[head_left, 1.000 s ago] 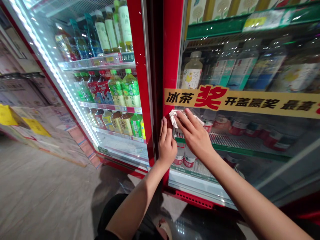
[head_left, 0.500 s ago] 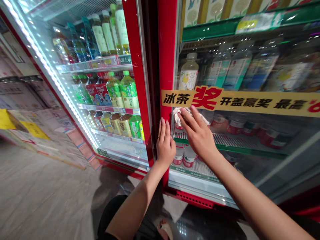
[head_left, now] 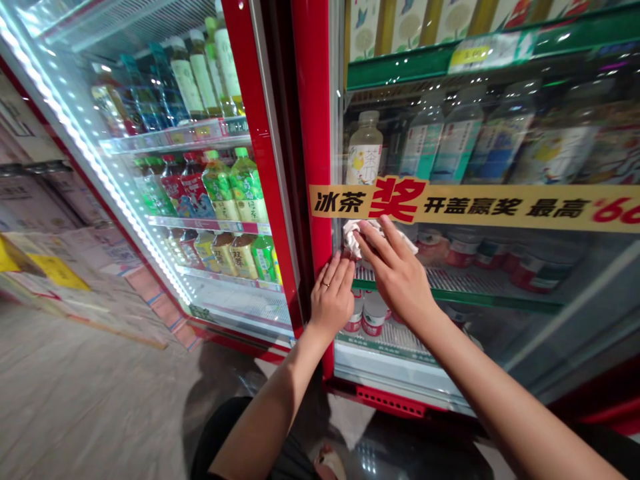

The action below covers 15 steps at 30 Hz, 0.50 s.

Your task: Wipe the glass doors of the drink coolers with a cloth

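Observation:
My right hand [head_left: 397, 270] presses a crumpled white cloth [head_left: 351, 236] against the glass door of a red drinks fridge, just below a yellow printed strip [head_left: 493, 207]. Its fingers lie over the cloth, whose folds show on both sides of them. Close by on the left, my left hand [head_left: 332, 295] rests flat across the door's red frame [head_left: 311, 120] and the edge of the glass. It holds nothing, and a ring sits on one finger. Behind the glass stand a tea bottle [head_left: 365, 150] and several red-labelled jars [head_left: 373, 315].
To the left, a second red-framed fridge [head_left: 255, 143] glows with rows of bottles [head_left: 247, 190]. Stacked cartons [head_left: 95, 267] stand beyond it on the grey floor [head_left: 100, 393]. A sandalled foot [head_left: 330, 460] shows below my arms.
My left hand has shifted right, from the red frame onto the glass edge, closer to the cloth. My right hand keeps the cloth at about the same spot, while the view has turned slightly right.

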Each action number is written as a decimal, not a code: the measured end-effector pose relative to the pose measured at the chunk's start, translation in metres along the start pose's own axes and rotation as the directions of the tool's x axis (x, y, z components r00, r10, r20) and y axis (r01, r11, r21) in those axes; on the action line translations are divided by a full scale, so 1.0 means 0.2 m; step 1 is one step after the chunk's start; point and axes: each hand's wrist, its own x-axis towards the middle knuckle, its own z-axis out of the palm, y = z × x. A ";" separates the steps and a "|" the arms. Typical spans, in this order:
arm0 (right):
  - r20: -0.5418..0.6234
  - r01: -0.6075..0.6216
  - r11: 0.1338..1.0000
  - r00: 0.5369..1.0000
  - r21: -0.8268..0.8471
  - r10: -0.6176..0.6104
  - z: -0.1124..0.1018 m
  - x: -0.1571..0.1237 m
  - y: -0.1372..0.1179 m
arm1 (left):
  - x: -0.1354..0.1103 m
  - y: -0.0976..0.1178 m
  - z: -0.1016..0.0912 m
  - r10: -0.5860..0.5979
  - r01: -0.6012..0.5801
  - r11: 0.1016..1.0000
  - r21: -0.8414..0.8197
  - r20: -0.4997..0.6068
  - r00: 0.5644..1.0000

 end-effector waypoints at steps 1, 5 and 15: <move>-0.009 -0.006 1.000 1.000 0.005 0.006 0.00 0.01 0.00 | 0.00 0.00 0.00 0.003 -0.003 1.000 -0.002 -0.002 1.000; -0.012 0.013 1.000 1.000 0.020 -0.013 0.01 0.01 -0.01 | 0.01 0.02 0.00 0.003 -0.003 1.000 0.000 -0.014 1.000; -0.027 -0.023 0.999 0.999 -0.030 0.022 -0.08 -0.03 0.06 | 0.02 0.06 0.00 0.067 -0.067 0.998 0.021 0.027 0.997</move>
